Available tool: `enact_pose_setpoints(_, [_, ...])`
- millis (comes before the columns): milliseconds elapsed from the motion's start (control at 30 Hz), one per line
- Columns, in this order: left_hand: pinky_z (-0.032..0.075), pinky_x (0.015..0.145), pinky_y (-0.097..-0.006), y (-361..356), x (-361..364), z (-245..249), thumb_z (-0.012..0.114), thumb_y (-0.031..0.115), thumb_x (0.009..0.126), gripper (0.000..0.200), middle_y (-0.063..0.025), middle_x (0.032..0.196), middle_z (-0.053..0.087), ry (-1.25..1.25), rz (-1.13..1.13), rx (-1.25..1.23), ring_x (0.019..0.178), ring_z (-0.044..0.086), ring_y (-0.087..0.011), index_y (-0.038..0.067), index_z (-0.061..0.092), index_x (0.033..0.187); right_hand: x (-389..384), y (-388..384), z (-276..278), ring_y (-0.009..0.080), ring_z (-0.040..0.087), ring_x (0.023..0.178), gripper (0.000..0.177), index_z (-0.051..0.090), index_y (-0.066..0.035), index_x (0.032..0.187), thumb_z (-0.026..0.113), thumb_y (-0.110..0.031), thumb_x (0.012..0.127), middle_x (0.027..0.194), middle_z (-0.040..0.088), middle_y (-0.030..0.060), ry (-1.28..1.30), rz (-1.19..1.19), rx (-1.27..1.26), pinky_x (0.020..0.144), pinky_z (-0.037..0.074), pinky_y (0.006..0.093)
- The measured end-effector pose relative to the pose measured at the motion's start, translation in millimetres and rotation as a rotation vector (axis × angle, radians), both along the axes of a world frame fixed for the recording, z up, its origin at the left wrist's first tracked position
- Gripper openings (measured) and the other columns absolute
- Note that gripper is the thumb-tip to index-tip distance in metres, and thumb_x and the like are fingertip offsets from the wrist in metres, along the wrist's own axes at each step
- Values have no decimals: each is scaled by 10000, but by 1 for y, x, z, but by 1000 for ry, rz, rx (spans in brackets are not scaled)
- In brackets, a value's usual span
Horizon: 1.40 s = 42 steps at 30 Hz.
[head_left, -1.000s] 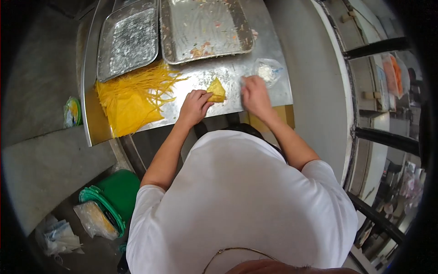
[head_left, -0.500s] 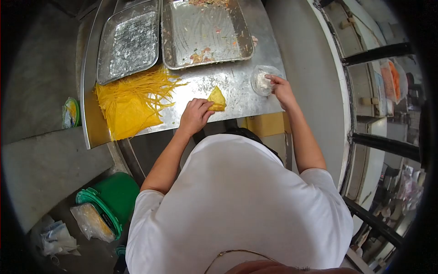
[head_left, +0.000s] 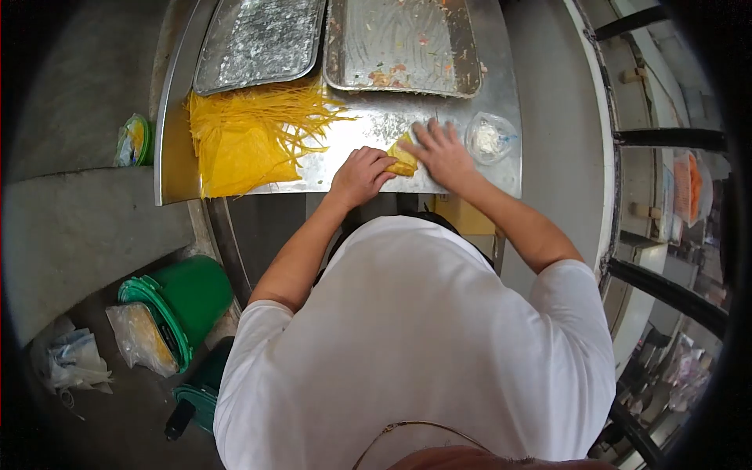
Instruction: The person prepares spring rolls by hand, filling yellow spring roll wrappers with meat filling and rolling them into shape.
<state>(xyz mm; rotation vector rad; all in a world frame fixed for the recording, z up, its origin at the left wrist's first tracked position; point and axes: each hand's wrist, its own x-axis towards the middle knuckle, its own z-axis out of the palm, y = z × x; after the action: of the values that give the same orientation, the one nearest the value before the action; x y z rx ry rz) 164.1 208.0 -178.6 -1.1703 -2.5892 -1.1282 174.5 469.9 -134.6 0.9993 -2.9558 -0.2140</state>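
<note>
A small folded yellow wrapper (head_left: 403, 160) lies near the front edge of the metal table (head_left: 368, 121). My left hand (head_left: 363, 175) grips its left side between thumb and fingers. On the wrapper's right side rests my right hand (head_left: 445, 155), its fingers spread. Just right of that hand stands a clear plastic-lined bowl (head_left: 491, 139) with white paste inside. A pile of yellow sheets with shredded edges (head_left: 243, 153) is at the table's left front.
Behind the sheets is a metal tray with whitish residue (head_left: 258, 43). Beside it, another tray (head_left: 399, 47) holds food scraps. A green bucket (head_left: 188, 301) and a plastic bag (head_left: 142, 338) are on the floor at left. Dark metal bars (head_left: 670, 294) line the right.
My right hand has left the bowl and moved left onto the wrapper, its fingers now spread. My left hand still holds the wrapper. The whole view has shifted slightly.
</note>
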Motion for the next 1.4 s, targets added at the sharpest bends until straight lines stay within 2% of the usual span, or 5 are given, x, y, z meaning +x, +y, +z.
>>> enact_pose_setpoints(233, [525, 919, -419, 0, 0, 2, 815, 230, 892, 330, -75, 1108, 678, -14, -6, 13, 1038, 641, -300, 98, 741, 1185, 3, 26, 17, 433, 506, 1380, 523, 564, -105, 1493, 599, -139, 972, 1520, 525, 206, 86, -177, -20, 1127, 421, 577])
enact_pose_setpoints(300, [522, 916, -421, 1, 0, 2, 801, 228, 901, 307, -77, 1106, 675, -29, -2, 16, 1041, 638, -300, 98, 739, 1173, 20, 9, 13, 416, 569, 1253, 496, 622, -38, 1377, 712, -64, 889, 1346, 611, 213, -242, -248, -629, 1088, 469, 497])
enact_pose_setpoints(400, [521, 922, -425, 4, -4, 4, 791, 214, 909, 299, -94, 1114, 667, -61, 0, -4, 1056, 633, -309, 89, 736, 1175, 41, -26, 13, 389, 612, 1114, 346, 673, 0, 1190, 747, -46, 855, 1185, 645, 195, -170, -177, -776, 982, 523, 445])
enact_pose_setpoints(900, [510, 961, -443, 14, -37, 15, 793, 215, 910, 307, -104, 1181, 661, -18, 14, -8, 1109, 615, -333, 76, 732, 1176, 19, -35, -26, 357, 595, 1102, 277, 680, -39, 1186, 713, -163, 941, 1186, 641, 154, -2, -327, -571, 948, 486, 463])
enact_pose_setpoints(1400, [487, 1023, -471, 34, -59, 22, 757, 184, 944, 306, -123, 1277, 666, 133, 96, -150, 1181, 606, -356, 127, 749, 1244, -8, 12, -4, 364, 568, 1207, 377, 667, -7, 1310, 679, -166, 968, 1254, 639, 165, -4, -490, -758, 1036, 455, 483])
